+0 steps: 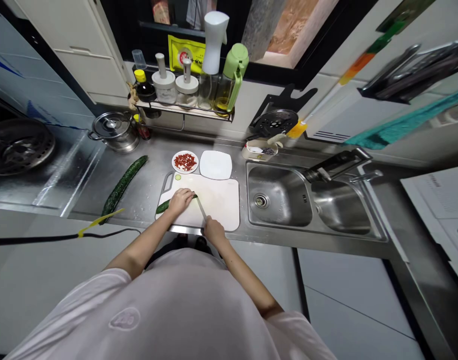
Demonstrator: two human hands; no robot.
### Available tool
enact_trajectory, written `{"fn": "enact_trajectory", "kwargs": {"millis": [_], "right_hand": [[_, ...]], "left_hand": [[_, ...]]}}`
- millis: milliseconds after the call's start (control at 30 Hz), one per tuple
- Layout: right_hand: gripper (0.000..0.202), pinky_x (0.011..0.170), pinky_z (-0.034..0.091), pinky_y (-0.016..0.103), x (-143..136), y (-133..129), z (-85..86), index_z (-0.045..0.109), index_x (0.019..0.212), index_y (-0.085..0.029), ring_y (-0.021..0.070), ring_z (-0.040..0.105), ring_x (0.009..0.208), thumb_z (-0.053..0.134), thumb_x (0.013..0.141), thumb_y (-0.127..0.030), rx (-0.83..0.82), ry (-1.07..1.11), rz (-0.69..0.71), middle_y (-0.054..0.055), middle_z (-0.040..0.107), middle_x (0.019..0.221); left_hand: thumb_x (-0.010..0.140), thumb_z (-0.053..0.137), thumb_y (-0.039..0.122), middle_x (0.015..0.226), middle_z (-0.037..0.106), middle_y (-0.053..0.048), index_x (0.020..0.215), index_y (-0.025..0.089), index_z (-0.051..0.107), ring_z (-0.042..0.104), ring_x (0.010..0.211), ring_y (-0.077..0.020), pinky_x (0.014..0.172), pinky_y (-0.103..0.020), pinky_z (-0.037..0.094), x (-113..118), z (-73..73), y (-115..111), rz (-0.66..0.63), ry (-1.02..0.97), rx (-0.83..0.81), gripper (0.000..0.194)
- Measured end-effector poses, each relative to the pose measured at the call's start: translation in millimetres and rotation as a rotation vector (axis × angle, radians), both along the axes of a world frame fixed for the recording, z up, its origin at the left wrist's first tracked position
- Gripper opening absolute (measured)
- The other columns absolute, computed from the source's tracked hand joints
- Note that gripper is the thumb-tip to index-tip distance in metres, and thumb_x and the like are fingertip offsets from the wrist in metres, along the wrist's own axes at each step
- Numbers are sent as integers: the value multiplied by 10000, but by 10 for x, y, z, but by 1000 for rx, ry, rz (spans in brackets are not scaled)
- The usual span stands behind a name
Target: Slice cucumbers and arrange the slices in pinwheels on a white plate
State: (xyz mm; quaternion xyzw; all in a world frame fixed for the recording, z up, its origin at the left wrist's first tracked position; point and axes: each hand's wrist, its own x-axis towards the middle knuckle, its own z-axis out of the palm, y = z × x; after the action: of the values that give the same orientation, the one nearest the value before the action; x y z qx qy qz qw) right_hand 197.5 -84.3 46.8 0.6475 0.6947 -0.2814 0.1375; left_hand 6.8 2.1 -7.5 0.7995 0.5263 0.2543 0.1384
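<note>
A white cutting board [217, 212] lies on the steel counter in front of me. My left hand [181, 201] is closed over a green cucumber [163, 207] and presses it to the board, covering its middle. In my right hand [214, 231] is the handle of a knife [201, 207], whose blade meets the cucumber's right end by my left fingertips. A small cut cucumber end [178, 177] sits at the board's upper left. Behind the board are a white plate of chopped red pieces [186, 162] and a white square plate [215, 165].
Another long cucumber [124, 184] lies on the counter to the left, near a lidded steel pot [114, 131]. A double sink [279, 195] is on the right. Bottles and jars stand on a wall rack [184, 111]. A black cable [64, 238] crosses at the left.
</note>
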Motion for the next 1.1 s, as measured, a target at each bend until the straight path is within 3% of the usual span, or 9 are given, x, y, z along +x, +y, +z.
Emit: {"fn": "enact_trajectory", "kwargs": {"millis": [1100], "right_hand": [[249,712,407,283,188,22,139,532,1113,-146,231,645,912,354,949,-204,59,29,-13,126,684,980]], "left_hand": [[906,509,256,1016,668,-63,1052,220,671,571,967,-212,892,-357,443,22,107,-9,55,-3,-69,221]]}}
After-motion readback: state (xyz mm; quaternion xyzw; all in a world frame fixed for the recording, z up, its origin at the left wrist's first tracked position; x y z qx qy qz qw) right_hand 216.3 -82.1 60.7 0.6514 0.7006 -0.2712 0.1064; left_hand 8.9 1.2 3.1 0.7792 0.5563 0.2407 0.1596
